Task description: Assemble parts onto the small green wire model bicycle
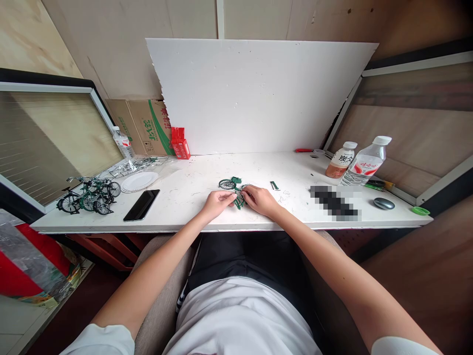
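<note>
Near the front edge of the white table, both my hands are on a small green model bicycle frame [238,201]. The fingers of my left hand [216,204] pinch its left side. My right hand [260,199] grips the other side with bent fingers, hiding part of the model. Just beyond my fingertips lie a black spoked wheel [226,184] and a small green part [236,180]; I cannot tell whether they are joined to the frame. Short green strips [274,185] rest to the right of my hands.
Several model bicycles [90,195] stand at the left, near a phone [142,205] and white paper plates [139,182]. Bottles [365,161], a mouse [383,203] and a green cap [420,211] are at the right. A white board [262,96] leans behind, beside a carton [142,125] and red box [180,144].
</note>
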Demonstrator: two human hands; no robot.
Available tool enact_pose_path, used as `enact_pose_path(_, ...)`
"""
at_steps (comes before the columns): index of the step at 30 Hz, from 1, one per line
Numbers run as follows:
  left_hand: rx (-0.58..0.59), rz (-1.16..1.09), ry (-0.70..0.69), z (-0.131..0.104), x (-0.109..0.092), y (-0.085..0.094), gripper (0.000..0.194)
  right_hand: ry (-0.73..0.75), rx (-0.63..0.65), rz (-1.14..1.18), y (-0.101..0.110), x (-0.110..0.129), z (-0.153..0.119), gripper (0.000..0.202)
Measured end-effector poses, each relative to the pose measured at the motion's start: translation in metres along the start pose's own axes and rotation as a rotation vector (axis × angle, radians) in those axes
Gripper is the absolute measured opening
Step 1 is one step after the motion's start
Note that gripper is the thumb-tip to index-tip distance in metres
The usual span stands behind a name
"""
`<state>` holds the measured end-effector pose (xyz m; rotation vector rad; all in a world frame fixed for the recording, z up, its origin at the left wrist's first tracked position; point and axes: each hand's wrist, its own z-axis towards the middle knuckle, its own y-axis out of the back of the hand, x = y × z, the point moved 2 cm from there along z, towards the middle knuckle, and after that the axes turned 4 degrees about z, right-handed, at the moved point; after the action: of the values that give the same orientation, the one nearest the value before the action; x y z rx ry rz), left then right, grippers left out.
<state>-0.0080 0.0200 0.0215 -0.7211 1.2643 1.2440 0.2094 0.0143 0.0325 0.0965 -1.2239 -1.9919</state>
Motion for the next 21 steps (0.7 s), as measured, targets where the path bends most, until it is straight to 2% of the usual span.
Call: enact_pose_path(21, -0.029, -0.102, -0.004, 0.0020, 0.0021, -0.0001, 0.045, 0.035, -0.009, 0.066, -0.0002, -0.0015, -0.0006, 0.022)
